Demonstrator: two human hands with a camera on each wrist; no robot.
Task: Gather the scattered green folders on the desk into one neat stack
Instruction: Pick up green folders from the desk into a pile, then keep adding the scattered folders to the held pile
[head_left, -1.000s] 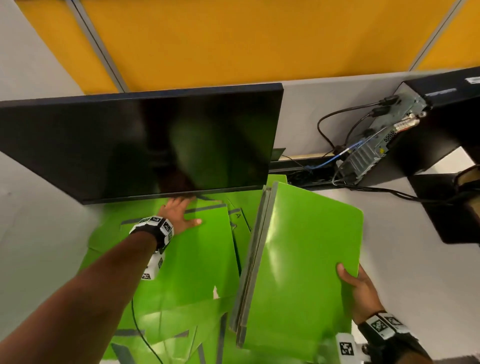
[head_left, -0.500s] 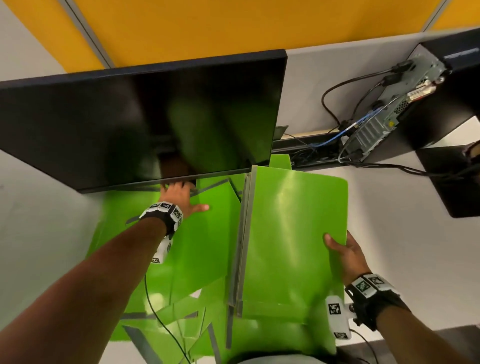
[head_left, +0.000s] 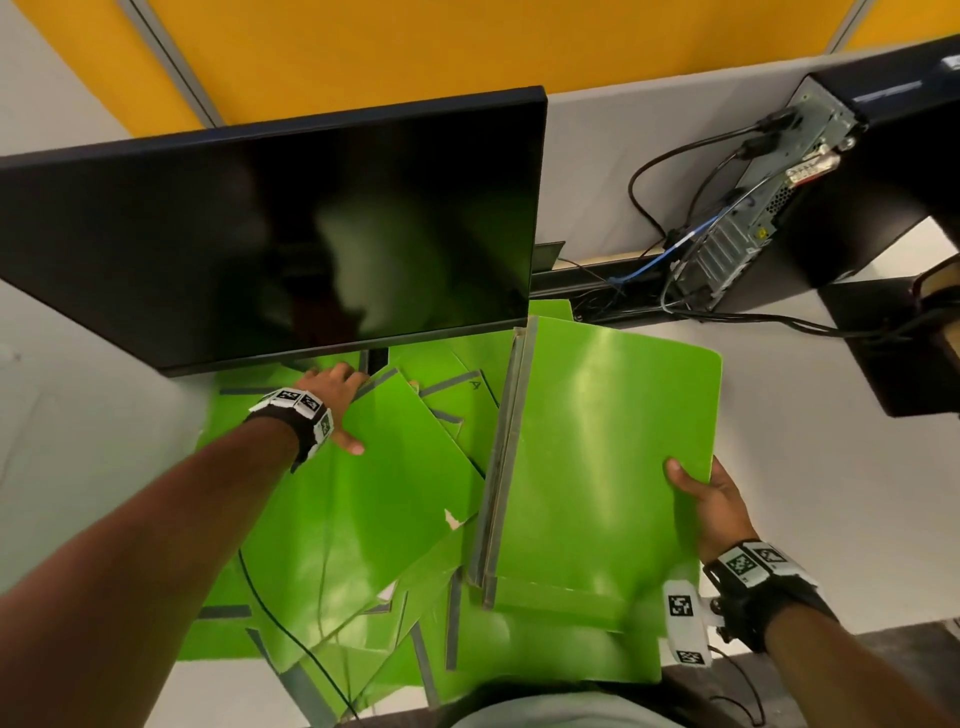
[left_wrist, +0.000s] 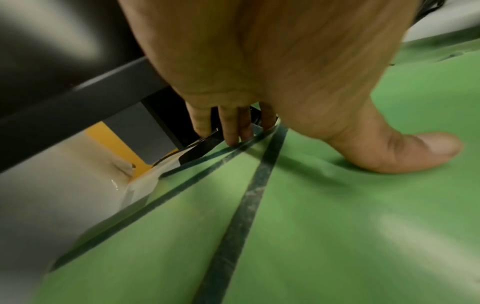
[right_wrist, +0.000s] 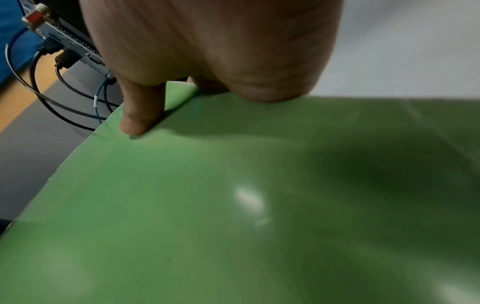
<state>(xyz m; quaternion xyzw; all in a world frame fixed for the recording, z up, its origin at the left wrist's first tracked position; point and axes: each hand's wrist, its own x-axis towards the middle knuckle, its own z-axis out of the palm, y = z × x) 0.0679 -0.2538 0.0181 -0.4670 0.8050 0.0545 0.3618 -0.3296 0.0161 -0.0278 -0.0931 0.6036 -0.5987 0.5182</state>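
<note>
Several green folders (head_left: 363, 545) with grey spines lie overlapping on the white desk (head_left: 831, 467). My left hand (head_left: 337, 400) reaches under the monitor's lower edge onto the top loose folder (head_left: 395, 467). In the left wrist view its fingertips (left_wrist: 233, 135) touch the far spine edge and the thumb (left_wrist: 405, 152) lies flat on the cover (left_wrist: 337, 226). My right hand (head_left: 696, 493) grips a stack of folders (head_left: 597, 441) by its right edge. The thumb (right_wrist: 140, 115) lies on the top cover (right_wrist: 233, 205) and the fingers are hidden beneath. The stack overlaps the loose pile.
A black monitor (head_left: 285, 234) hangs low over the back of the pile. A desktop computer (head_left: 769, 197) with cables (head_left: 649, 208) lies at the back right. A black object (head_left: 883, 343) sits at the right edge. Bare desk shows on the right.
The folder under my left hand has turned, its far corner swinging right. My right hand has kept its hold and brought the stack a little closer to the pile.
</note>
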